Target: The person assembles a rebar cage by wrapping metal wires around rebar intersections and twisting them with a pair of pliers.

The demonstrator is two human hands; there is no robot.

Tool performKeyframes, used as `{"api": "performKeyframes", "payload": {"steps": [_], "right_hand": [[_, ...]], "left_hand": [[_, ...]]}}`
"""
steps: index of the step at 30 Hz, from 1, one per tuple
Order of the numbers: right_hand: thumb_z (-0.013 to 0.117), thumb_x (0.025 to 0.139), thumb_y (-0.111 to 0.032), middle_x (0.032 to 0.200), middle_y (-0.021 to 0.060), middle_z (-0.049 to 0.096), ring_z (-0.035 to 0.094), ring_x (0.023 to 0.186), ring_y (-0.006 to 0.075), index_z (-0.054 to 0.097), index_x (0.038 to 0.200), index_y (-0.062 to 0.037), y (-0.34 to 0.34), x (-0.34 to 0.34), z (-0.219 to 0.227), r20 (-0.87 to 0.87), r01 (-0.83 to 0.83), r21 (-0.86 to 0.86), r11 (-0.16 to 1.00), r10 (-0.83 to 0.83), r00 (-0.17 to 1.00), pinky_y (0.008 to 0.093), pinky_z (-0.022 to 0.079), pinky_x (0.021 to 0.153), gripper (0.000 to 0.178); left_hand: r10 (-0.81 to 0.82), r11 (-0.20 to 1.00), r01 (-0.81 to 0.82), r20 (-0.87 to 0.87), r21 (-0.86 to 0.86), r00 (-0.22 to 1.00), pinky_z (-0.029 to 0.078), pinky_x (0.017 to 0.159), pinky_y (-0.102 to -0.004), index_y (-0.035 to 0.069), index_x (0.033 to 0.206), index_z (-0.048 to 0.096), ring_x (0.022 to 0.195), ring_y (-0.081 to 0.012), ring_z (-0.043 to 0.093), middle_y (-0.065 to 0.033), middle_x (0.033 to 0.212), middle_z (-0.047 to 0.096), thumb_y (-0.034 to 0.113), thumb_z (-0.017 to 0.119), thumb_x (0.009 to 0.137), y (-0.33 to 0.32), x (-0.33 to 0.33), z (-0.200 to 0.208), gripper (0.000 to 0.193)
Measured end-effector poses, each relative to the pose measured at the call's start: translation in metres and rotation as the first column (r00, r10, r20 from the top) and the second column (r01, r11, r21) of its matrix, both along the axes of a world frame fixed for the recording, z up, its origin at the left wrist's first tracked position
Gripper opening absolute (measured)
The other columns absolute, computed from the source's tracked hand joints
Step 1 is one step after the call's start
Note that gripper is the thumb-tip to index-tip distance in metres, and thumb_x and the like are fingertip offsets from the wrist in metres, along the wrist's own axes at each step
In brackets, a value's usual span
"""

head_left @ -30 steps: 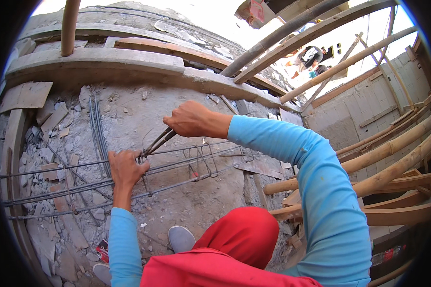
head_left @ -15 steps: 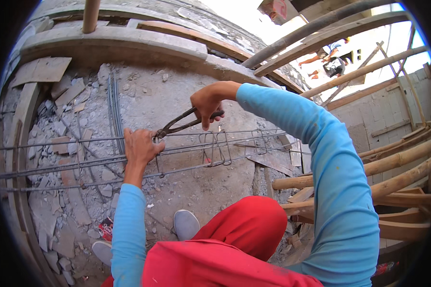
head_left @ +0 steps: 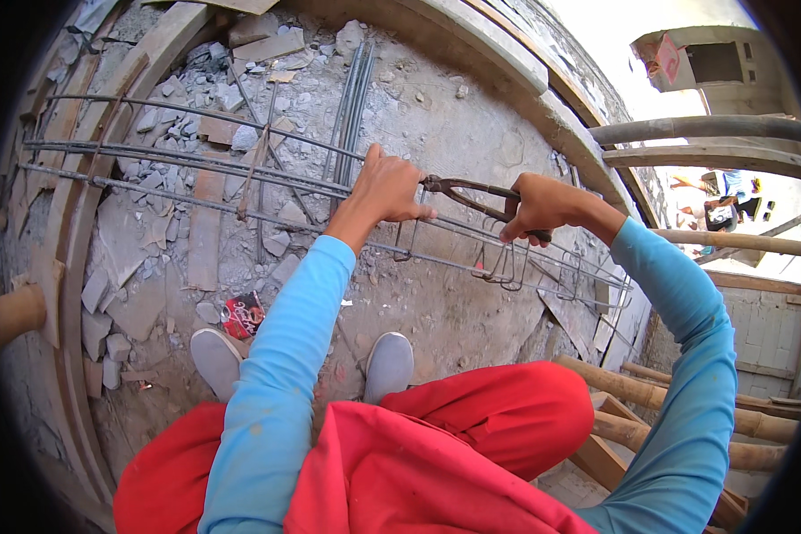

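Steel reinforcing bars [head_left: 151, 153], long and thin, run across in front of me as a narrow cage. My left hand [head_left: 384, 191] is closed round the upper bar, near a square wire stirrup. In my right hand [head_left: 543, 206] are the handles of dark steel pincers [head_left: 476, 186]. Their jaws are at the upper bar, right beside my left fingers; what they bite on is too small to make out. Several loose stirrups [head_left: 511, 286] hang on the bars to the right, below the pincers.
A bundle of bars [head_left: 354, 102] lies on the ground behind the cage. Broken rubble [head_left: 165, 111] covers the left side. Wooden planks [head_left: 78, 294] and a concrete edge [head_left: 507, 67] border the area. Near my shoes is a crushed red can [head_left: 242, 314]. Bamboo poles [head_left: 765, 423] lie at right; people [head_left: 723, 212] are farther off.
My view has swung, so the cage and both hands sit farther right in the picture. The pincer handles have tipped from rising rightward to sloping down rightward. Both hands keep their holds.
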State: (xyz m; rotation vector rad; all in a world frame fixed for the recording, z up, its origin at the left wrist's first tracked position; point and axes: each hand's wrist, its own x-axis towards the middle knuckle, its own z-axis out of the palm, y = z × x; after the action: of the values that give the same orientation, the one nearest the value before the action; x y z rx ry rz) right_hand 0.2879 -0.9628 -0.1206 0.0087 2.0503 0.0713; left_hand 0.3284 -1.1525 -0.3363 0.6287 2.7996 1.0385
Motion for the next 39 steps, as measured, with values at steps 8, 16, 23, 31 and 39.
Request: {"api": "performKeyframes", "payload": {"steps": [8, 16, 23, 31, 39], "right_hand": [[0.089, 0.079, -0.015, 0.06, 0.0083, 0.069, 0.069, 0.05, 0.0172, 0.071, 0.075, 0.007, 0.013, 0.045, -0.009, -0.185, 0.041, -0.087, 0.995, -0.057, 0.981, 0.0314, 0.054, 0.048, 0.028], [0.089, 0.075, -0.009, 0.083, 0.0157, 0.076, 0.075, 0.068, 0.0287, 0.05, 0.145, -0.0075, 0.035, 0.056, -0.008, -0.339, -0.336, -0.23, 0.913, 0.249, 0.907, 0.0413, 0.057, 0.061, 0.079], [0.079, 0.071, -0.01, 0.104, 0.0144, 0.067, 0.07, 0.087, 0.0334, 0.049, 0.152, -0.0141, 0.029, 0.031, 0.005, -0.472, -0.806, 0.247, 0.538, 0.793, 0.385, 0.0463, 0.058, 0.071, 0.087], [0.064, 0.093, -0.01, 0.102, 0.0128, 0.066, 0.067, 0.093, 0.0288, 0.063, 0.125, -0.0036, 0.043, -0.026, -0.013, -0.464, -0.807, 0.494, 0.325, 0.883, 0.072, 0.0418, 0.053, 0.085, 0.032], [0.078, 0.094, -0.024, 0.082, 0.0196, 0.072, 0.07, 0.076, 0.0397, 0.072, 0.095, 0.0019, 0.024, -0.029, -0.011, -0.402, -0.681, 0.291, 0.672, 0.732, 0.55, 0.0514, 0.055, 0.076, 0.027]], "left_hand": [[0.005, 0.999, -0.005, -0.002, 0.038, 1.0, 0.035, 0.094, -0.0462, 0.014, 0.122, 0.081, 0.097, -0.0313, 0.072, -0.0156, 0.093, 0.078, 0.062, 0.088, 0.071, 0.0, 0.002, 0.006, 0.07], [0.02, 0.999, -0.02, -0.003, 0.04, 1.0, 0.037, 0.096, -0.0443, 0.015, 0.12, 0.082, 0.099, -0.0297, 0.072, -0.0142, 0.096, 0.078, 0.062, 0.088, 0.072, -0.002, 0.004, 0.009, 0.067], [0.018, 0.999, -0.018, 0.025, 0.031, 1.0, 0.037, 0.097, -0.0447, 0.015, 0.122, 0.081, 0.104, -0.0281, 0.071, -0.0131, 0.099, 0.078, 0.061, 0.088, 0.073, -0.006, 0.004, 0.011, 0.067], [0.0, 1.0, 0.0, 0.021, 0.01, 1.0, 0.037, 0.095, -0.0456, 0.015, 0.115, 0.082, 0.101, -0.0296, 0.071, -0.0141, 0.091, 0.077, 0.062, 0.088, 0.073, -0.004, 0.002, 0.01, 0.063], [0.001, 1.0, -0.002, 0.028, 0.018, 1.0, 0.037, 0.093, -0.0453, 0.013, 0.12, 0.079, 0.099, -0.0305, 0.071, -0.0144, 0.089, 0.076, 0.063, 0.089, 0.071, -0.005, 0.002, 0.004, 0.07]]}}
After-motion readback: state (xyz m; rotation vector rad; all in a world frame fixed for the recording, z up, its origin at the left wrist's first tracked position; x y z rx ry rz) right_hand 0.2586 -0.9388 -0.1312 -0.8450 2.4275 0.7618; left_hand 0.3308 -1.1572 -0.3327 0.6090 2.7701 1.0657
